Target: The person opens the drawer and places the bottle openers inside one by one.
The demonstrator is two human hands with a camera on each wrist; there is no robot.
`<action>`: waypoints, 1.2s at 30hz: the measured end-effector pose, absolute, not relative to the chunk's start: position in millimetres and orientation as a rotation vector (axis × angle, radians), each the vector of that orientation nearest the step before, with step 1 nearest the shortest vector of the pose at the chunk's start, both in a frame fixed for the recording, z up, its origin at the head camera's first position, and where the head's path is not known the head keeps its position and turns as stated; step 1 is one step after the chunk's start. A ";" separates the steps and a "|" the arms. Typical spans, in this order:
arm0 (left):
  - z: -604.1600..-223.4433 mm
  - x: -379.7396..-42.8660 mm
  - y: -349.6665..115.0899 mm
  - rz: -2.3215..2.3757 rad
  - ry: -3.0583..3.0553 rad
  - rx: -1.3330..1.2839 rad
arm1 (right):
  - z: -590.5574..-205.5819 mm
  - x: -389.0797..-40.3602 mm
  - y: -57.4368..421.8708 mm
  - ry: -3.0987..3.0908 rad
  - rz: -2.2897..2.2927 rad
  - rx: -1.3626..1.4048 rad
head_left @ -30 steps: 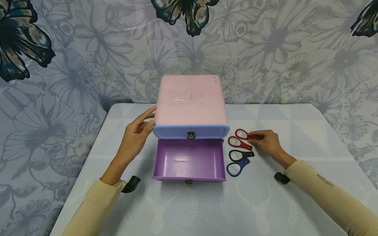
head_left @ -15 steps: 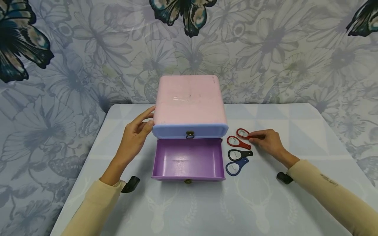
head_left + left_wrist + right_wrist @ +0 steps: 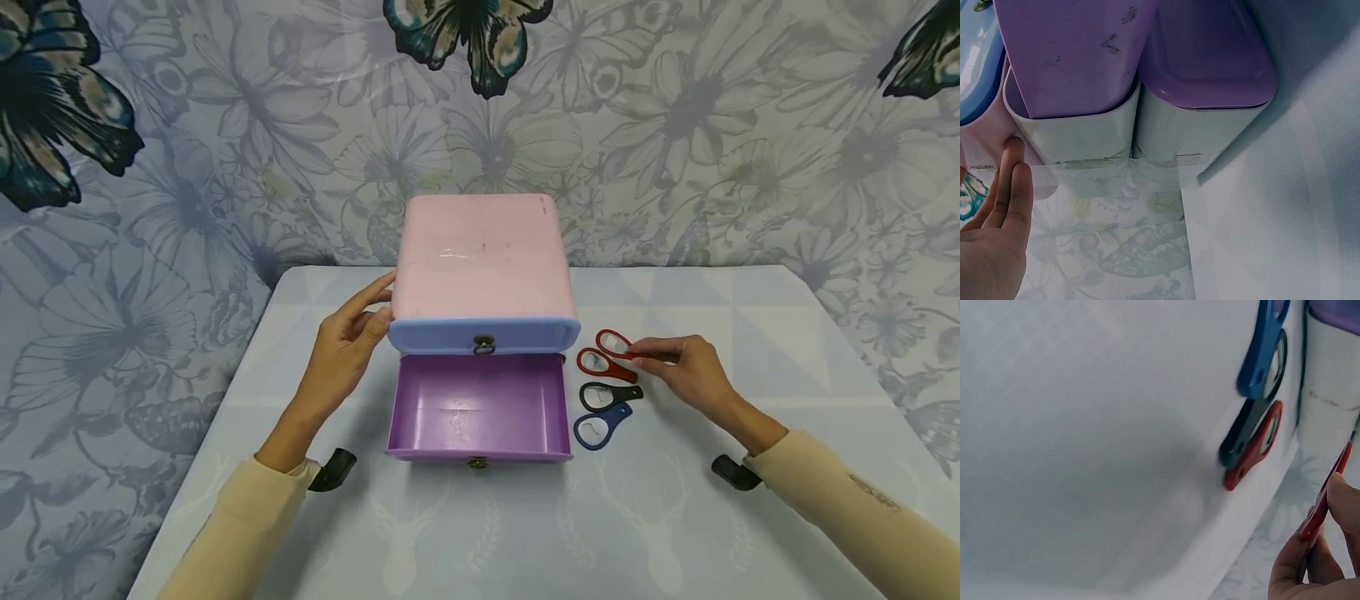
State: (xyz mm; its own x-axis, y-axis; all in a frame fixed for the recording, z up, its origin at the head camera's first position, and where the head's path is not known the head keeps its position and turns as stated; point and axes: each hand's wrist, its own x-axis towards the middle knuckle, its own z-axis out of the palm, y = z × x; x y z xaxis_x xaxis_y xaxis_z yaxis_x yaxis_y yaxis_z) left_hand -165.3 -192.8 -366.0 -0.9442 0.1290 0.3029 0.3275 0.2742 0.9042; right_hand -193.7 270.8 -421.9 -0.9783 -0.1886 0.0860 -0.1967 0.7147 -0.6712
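In the head view, a small drawer unit with a pink top and a blue drawer front stands at the middle of the table. Its purple drawer below is pulled out, and nothing lies in it. My left hand touches the unit's left side with extended fingers. My right hand pinches the handle of a red magnifying glass between thumb and fingers. In the right wrist view this red magnifying glass is held up on edge. A second red magnifying glass lies just below it.
A black magnifying glass and a blue magnifying glass lie in a column right of the drawer, their ends touching or overlapping. The left wrist view shows a closed purple drawer in the lowest tier. A flower-patterned wall covering rises behind the table.
My right wrist and forearm have shifted slightly right and nearer, with the red magnifying glass still pinched. The left hand and drawer unit stay as they were.
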 end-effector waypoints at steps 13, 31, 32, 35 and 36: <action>-364.8 -164.7 -192.0 -1.718 -2.389 -0.421 | -392.7 -165.7 253.7 -2.845 1.255 0.505; -365.3 -166.0 -193.4 -1.720 -2.383 -0.423 | -351.9 -127.0 214.5 -2.744 1.465 0.734; -365.2 -166.0 -193.2 -1.722 -2.383 -0.420 | -350.7 -126.2 211.7 -2.742 1.463 0.751; -365.1 -165.9 -193.2 -1.725 -2.382 -0.416 | -348.7 -124.8 204.1 -2.736 1.467 0.789; -365.1 -165.9 -193.1 -1.726 -2.383 -0.418 | -348.7 -124.8 201.8 -2.734 1.478 0.797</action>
State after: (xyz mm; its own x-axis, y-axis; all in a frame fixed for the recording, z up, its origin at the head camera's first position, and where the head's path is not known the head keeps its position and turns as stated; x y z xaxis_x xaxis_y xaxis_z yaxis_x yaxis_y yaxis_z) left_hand -165.9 -193.1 -365.1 -0.9464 0.1255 0.2977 0.3219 0.2911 0.9009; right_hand -124.8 201.8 -348.7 -0.8744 -0.4540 0.1714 -0.3921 0.4527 -0.8008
